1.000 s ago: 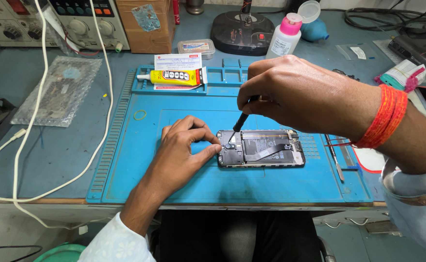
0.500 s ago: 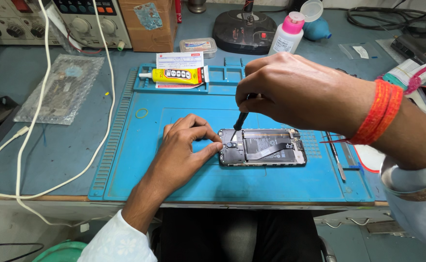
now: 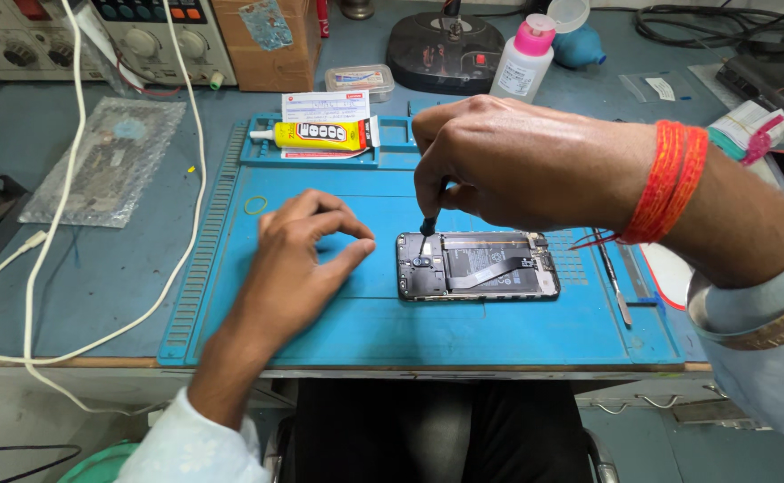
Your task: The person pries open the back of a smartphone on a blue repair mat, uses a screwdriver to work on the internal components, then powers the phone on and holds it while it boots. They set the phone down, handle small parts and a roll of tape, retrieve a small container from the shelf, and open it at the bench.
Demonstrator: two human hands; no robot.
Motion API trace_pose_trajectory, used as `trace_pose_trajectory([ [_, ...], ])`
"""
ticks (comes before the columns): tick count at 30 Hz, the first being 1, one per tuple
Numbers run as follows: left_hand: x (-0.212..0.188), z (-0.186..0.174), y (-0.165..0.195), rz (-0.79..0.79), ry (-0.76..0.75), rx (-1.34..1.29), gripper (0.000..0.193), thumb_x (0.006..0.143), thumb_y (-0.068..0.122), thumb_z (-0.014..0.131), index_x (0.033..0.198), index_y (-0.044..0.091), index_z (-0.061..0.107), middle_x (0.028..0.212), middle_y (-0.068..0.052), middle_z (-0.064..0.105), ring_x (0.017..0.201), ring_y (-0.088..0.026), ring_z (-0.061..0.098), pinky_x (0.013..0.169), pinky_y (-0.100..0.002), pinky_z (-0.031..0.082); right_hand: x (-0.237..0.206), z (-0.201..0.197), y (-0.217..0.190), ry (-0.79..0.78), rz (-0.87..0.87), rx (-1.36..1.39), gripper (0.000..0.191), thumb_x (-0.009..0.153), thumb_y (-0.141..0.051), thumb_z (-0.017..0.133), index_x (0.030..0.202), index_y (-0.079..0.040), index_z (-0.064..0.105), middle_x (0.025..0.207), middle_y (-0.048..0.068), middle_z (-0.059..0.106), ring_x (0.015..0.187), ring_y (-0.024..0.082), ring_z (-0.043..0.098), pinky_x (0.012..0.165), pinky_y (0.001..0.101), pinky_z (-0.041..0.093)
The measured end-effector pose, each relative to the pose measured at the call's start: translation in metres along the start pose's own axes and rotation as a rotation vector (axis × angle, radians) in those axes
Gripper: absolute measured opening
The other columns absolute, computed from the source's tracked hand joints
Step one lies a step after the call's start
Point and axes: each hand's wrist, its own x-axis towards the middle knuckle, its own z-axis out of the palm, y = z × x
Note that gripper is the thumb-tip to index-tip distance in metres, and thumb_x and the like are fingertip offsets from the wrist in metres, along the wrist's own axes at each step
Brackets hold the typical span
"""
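Note:
An opened phone [image 3: 490, 268] with its back off lies flat on the blue work mat [image 3: 320, 313]. My right hand [image 3: 517, 161], with red thread bands at the wrist, pinches a small dark screwdriver [image 3: 428, 224]. Its tip stands on the phone's upper left corner, near the camera. My left hand [image 3: 298, 264] rests on the mat just left of the phone. Its fingers are loosely curled and hold nothing, and the thumb tip stops a little short of the phone's edge.
A yellow glue tube [image 3: 320, 136] lies in the mat's top tray. A thin metal tool [image 3: 614, 277] lies right of the phone. Behind stand a pink-capped white bottle [image 3: 522, 63], a cardboard box [image 3: 267, 31] and a bench instrument [image 3: 142, 36]. White cables [image 3: 61, 179] and a bubble bag [image 3: 106, 161] lie left.
My left hand has let go of the phone's left edge and drawn slightly left. The right hand keeps the screwdriver on the same corner.

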Motion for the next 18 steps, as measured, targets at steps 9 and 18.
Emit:
trace_pose_trajectory([
  [9, -0.007, -0.035, -0.032, -0.058, -0.033, 0.303, 0.016, 0.088, 0.021, 0.072, 0.098, 0.014, 0.082, 0.104, -0.008, 0.066, 0.11, -0.027, 0.059, 0.097, -0.044, 0.035, 0.005, -0.011, -0.015, -0.006, 0.03, 0.005, 0.02, 0.086, -0.017, 0.07, 0.103, -0.011, 0.079, 0.092, 0.012, 0.071, 0.08, 0.022, 0.072, 0.067, 0.0364, 0.059],
  [18, -0.004, -0.033, -0.031, -0.095, -0.002, 0.288, 0.019, 0.086, 0.02, 0.073, 0.101, 0.012, 0.081, 0.102, -0.007, 0.065, 0.108, -0.025, 0.06, 0.099, -0.044, 0.036, 0.002, -0.004, -0.004, -0.32, 0.619, -0.176, 0.045, 0.093, -0.034, 0.072, 0.134, -0.017, 0.061, 0.087, 0.009, 0.076, 0.079, 0.026, 0.073, 0.07, 0.0403, 0.058],
])
